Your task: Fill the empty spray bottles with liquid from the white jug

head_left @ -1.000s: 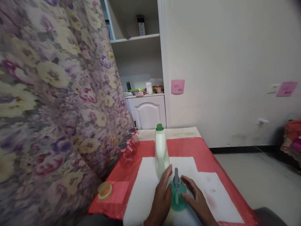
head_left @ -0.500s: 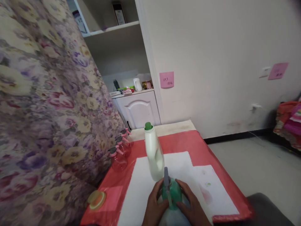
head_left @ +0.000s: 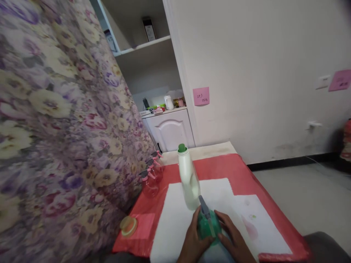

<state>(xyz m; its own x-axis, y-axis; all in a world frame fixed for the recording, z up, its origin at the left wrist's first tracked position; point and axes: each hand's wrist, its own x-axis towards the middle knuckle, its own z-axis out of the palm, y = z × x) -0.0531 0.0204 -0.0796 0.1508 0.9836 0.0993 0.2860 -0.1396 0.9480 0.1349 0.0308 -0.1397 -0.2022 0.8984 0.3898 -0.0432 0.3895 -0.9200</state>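
Observation:
A green spray bottle (head_left: 205, 227) with a grey spray head stands low in the middle of the view, close to my body. My left hand (head_left: 192, 233) wraps its left side and my right hand (head_left: 232, 236) its right side, fingers curved round the green body. Just beyond stands a tall pale green jug (head_left: 188, 179) with a side handle and a green piece at its open mouth. Both stand over a white sheet (head_left: 170, 215). The lower part of the spray bottle is partly hidden by my hands.
Several clear bottles with pink spray heads (head_left: 150, 184) line the table's left edge. A round yellowish disc-shaped item (head_left: 128, 226) lies at the front left of the red tablecloth (head_left: 216, 164). A floral curtain (head_left: 68, 146) hangs along the left, and a cabinet (head_left: 175, 128) stands behind.
The view has swung left, so things on the table appear farther right. Both hands stay on the spray bottle, and its grey spray head now tilts more to the left.

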